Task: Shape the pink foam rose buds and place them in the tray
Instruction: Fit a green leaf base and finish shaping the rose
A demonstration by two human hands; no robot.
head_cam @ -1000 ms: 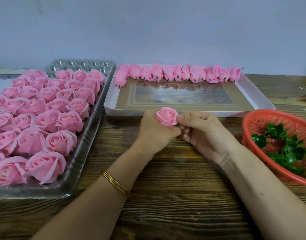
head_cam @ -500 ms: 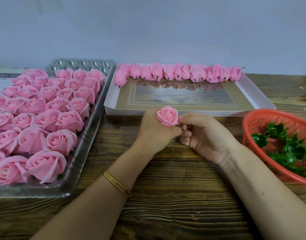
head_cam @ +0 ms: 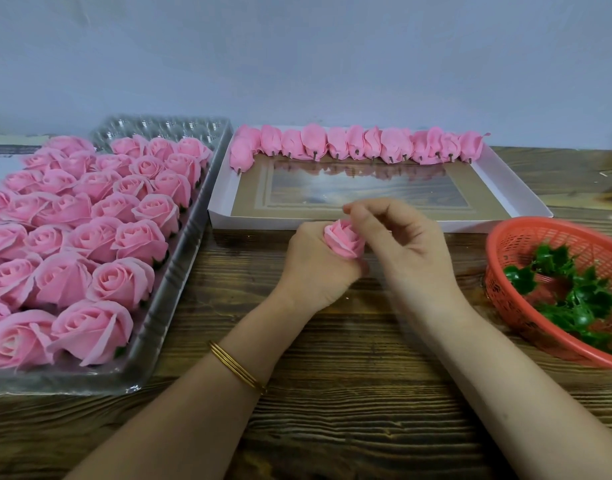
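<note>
Left hand point(head_cam: 315, 271): fingers clasp a rose bud point(head_cam: 344, 241)
Right hand point(head_cam: 403, 245): curled over it, blurred - cannot tell its grip

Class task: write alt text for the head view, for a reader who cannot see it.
A person's left hand grips a pink rose bud over a wooden table, the right hand curled at its top. Behind, a white tray holds a row of buds; a clear tray of roses sits left, a red basket of green leaves right.
</note>
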